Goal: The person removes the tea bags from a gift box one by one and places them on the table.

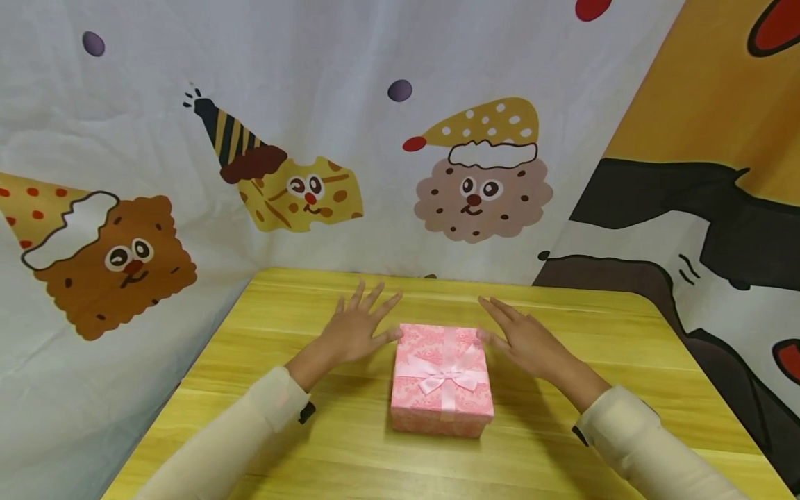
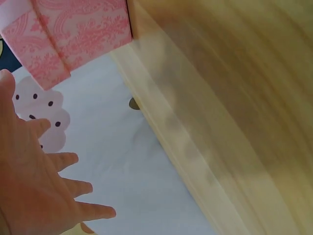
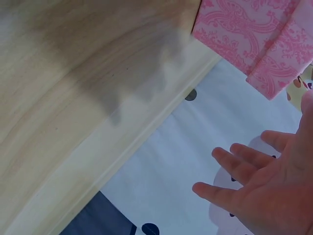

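Observation:
A pink patterned gift box (image 1: 412, 403) stands on the wooden table with its lid on, tied with a pale pink ribbon and bow (image 1: 447, 376). My left hand (image 1: 353, 332) is at the box's far left corner with fingers spread and straight; its thumb tip is beside the lid, and I cannot tell if it touches. On the other side, my right hand (image 1: 531, 344) has its fingers extended, the thumb close to the far right corner. Neither hand holds anything. Both wrist views show the box's side (image 2: 83, 34) and lid edge above the outstretched fingers.
The yellow wood-grain table (image 1: 300, 444) carries the box near its middle. Behind it hangs a white cloth (image 1: 350, 42) printed with cartoon biscuits and cheese in party hats. An orange, black and white printed part (image 1: 687, 208) covers the right side.

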Demonstrator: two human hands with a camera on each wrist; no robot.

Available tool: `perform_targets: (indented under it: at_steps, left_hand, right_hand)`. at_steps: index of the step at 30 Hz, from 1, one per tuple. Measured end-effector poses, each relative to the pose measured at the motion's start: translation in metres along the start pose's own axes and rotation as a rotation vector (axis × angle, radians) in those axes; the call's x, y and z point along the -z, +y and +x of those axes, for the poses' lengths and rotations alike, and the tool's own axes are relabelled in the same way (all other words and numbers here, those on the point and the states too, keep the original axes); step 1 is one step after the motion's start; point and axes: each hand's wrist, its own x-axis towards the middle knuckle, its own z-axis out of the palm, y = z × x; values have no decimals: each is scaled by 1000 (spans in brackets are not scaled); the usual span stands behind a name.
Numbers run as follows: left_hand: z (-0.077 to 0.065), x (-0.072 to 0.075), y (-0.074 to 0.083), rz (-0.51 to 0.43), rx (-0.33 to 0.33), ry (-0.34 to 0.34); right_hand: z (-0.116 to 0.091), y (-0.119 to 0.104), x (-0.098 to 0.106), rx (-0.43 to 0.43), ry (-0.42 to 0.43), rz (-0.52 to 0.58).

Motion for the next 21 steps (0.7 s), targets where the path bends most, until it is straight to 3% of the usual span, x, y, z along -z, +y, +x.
perform_targets:
  at_steps: [10,21]
  left_hand:
    - [-10,-8,5,-29,-61,-18]
    - [-25,-6,18,-73,-100,-58]
  right_hand:
    - [-10,-4,-3,44,-4,51]
    - [-24,-11,-6,33,-52,83]
